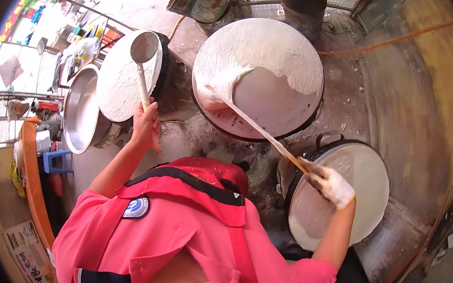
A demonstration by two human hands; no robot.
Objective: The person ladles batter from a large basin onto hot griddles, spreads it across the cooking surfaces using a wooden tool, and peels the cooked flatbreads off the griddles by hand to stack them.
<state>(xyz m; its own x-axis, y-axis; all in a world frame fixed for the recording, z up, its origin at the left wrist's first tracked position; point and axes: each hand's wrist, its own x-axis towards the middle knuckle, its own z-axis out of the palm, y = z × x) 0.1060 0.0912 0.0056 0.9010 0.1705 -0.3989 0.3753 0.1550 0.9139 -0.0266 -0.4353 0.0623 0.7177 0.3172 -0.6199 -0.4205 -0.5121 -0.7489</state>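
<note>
Left hand (146, 124): bare, wrapped round the handle of the ladle, well apart from the other hand.
Ladle (144, 48): slanting up and leftward from the hand; its round bowl lies over the far part of the left pan, though whether they touch I cannot tell.
Left pan (163, 61): covered with a rough white coating, a dark edge showing on its right.
Right hand (333, 186): in a white glove with darkened fingers, closed on the near end of the stick, above the right pan.
Stick (259, 127): running up and leftward to the middle pan, its far end at the white layer.
Middle pan (270, 104): round, partly covered, with a smooth patch toward the person.
White layer (265, 45): on the far and left parts of the middle pan, ragged along its inner edge.
Right pan (314, 202): pale on top, beneath the gloved hand.
Basin (79, 111): silver metal, just left of the left pan.
Bucket (200, 1): rusty, tilted, beyond the middle pan.
Stool (57, 161): blue, at the left.
</note>
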